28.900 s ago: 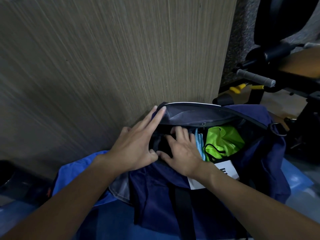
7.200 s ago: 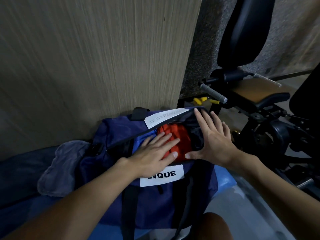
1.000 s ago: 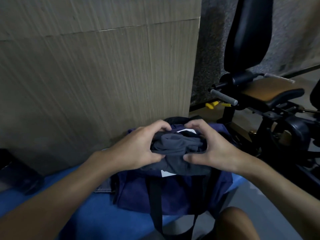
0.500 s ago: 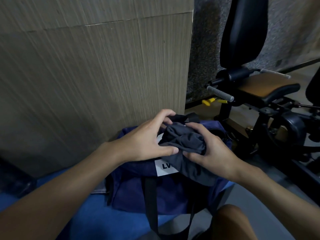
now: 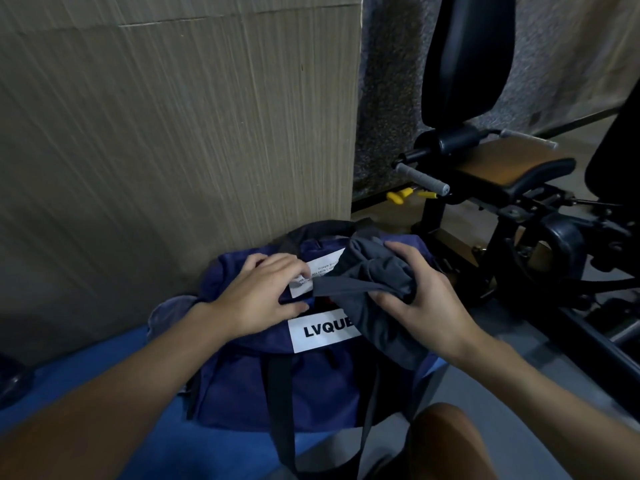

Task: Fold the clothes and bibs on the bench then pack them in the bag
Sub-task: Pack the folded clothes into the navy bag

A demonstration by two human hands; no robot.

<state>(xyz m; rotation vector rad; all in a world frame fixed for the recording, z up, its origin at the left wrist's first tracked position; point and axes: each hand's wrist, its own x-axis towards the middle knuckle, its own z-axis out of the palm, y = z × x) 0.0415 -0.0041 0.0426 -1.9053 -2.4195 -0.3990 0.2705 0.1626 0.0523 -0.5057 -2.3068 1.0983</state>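
A navy duffel bag (image 5: 242, 382) with a white LVQUE label sits on the blue bench (image 5: 104, 358) against the wall. My right hand (image 5: 420, 306) grips a bundled dark grey garment (image 5: 374, 271) over the bag's right end; part of it hangs down over the label. My left hand (image 5: 263, 299) rests on the bag's top edge by a white tag (image 5: 318, 271), fingers pinching the rim. A sliver of red cloth (image 5: 323, 301) shows inside the opening. Another grey cloth (image 5: 169, 310) lies behind the bag's left end.
A wood-grain wall panel (image 5: 173, 133) stands right behind the bag. A black gym machine (image 5: 485, 168) with padded seat and grey handle fills the right side. My knee (image 5: 446, 441) is at the bottom edge. A dark object (image 5: 10, 379) lies at the far left.
My left hand has let go of the grey garment and moved left onto the bag's rim. My right hand alone holds the bundle, shifted right over the bag's end.
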